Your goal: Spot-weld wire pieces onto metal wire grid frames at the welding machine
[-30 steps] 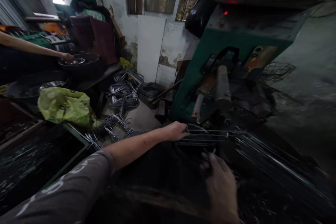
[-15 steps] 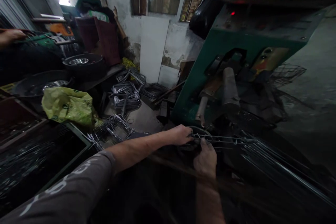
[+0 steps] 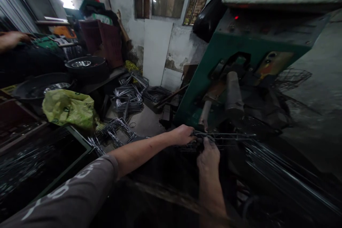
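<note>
My left hand (image 3: 184,135) is closed on the left end of a wire frame (image 3: 232,136), its fingers wrapped round the thin metal. Close beside it, my right hand (image 3: 209,153) pinches the same wire frame from below with its fingertips. Both hands are just below the electrodes (image 3: 205,114) of a green machine (image 3: 197,74). Thin wires of the frame stretch rightward from my hands. Dim light hides the exact grip of the fingertips. A bundle of long metal wires (image 3: 288,174) lies to the right of my right hand.
Wire frames (image 3: 128,98) are piled on the floor ahead. A yellow-green bag (image 3: 69,108) sits at the left by a dark bin (image 3: 82,140) of metal pieces. Another person's hand (image 3: 13,40) shows at the far left, near black round basins (image 3: 87,67).
The wire frame in my hands has shifted, and its right end now shows apart from the wire bundle. My hands have moved only slightly, the left one a little up.
</note>
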`<state>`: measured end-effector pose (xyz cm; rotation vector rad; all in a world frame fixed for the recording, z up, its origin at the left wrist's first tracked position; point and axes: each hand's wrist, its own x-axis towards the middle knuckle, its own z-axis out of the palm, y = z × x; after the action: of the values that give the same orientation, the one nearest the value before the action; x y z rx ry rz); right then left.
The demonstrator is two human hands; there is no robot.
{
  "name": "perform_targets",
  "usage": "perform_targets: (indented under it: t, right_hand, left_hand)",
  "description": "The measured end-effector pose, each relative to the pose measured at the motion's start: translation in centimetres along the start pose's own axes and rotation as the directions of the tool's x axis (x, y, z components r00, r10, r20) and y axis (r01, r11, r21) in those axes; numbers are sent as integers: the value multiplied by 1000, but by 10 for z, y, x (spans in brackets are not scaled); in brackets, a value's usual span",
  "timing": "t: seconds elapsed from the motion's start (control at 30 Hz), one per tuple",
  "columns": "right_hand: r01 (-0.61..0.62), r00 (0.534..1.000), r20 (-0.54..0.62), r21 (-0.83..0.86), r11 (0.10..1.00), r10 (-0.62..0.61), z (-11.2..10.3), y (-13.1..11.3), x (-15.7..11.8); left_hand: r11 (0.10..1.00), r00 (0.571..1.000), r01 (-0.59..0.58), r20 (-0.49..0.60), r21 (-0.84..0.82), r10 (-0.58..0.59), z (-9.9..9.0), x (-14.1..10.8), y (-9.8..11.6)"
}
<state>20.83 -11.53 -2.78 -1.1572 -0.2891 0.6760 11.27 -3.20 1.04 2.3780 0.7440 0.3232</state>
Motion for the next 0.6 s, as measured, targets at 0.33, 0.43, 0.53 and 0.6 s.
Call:
perform_targets:
  t: [0.33, 0.43, 0.53, 0.6]
  right_hand:
    - [-50, 999, 1, -38, 998, 50, 7, -8, 6]
    - [-54, 998, 39, -34, 998, 55, 5, -6, 9]
    - [-59, 998, 33, -20, 998, 60, 6, -6, 11]
    - [-74, 997, 0, -57, 996, 74, 6, -8, 9]
  left_hand:
    - [999, 998, 39, -42, -33, -41, -1, 3, -2]
    - [999, 999, 36, -29, -22, -37, 0, 4, -4]
    - [999, 999, 18, -36, -35, -19, 2, 5, -6]
    - [999, 998, 25, -53, -48, -28, 3, 6, -6]
